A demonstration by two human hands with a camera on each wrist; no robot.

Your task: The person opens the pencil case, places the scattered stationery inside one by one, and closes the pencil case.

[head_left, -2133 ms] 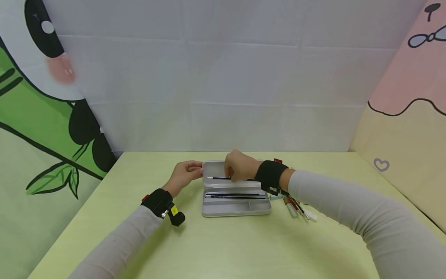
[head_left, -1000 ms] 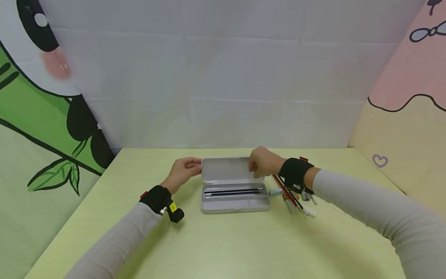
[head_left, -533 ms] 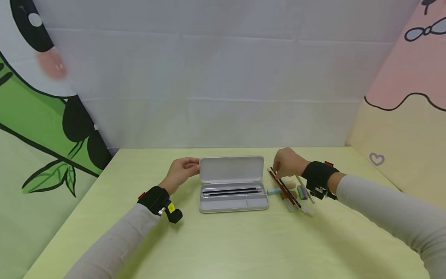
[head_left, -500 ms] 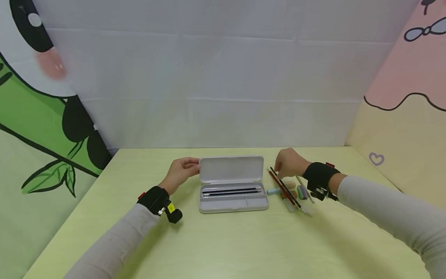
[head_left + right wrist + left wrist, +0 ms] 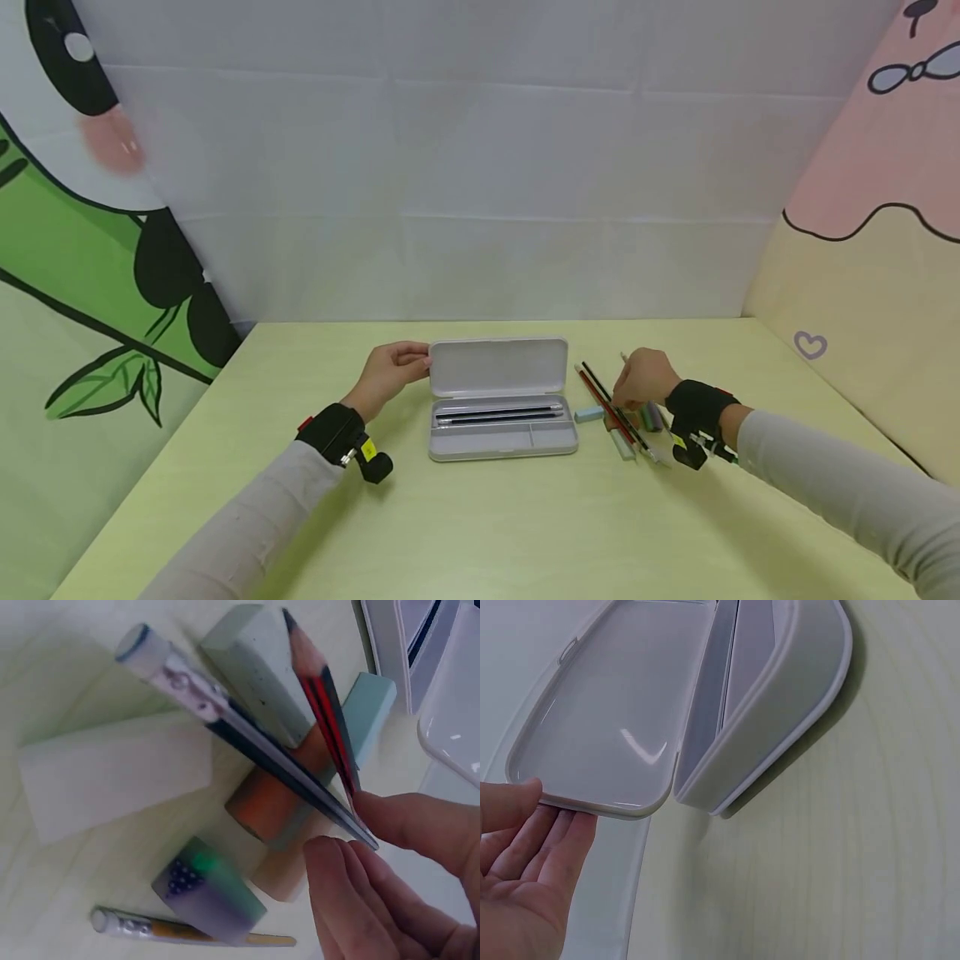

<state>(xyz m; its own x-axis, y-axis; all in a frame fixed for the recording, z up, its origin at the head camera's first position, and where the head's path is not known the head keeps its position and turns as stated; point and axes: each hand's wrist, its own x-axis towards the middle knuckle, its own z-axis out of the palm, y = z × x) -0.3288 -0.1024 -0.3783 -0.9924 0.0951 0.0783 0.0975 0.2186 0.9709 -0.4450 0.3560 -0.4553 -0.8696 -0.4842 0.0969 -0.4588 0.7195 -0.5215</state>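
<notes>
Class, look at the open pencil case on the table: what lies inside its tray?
Two dark pencils lie side by side in the pencil case's long rear compartment. The front compartments look bare, though the near wall hides their front edge.

Count: one open pencil case with two dark pencils inside. On the bench beside it: three loose pencils, and I make out about six erasers, though they overlap. My two hands in view.
</notes>
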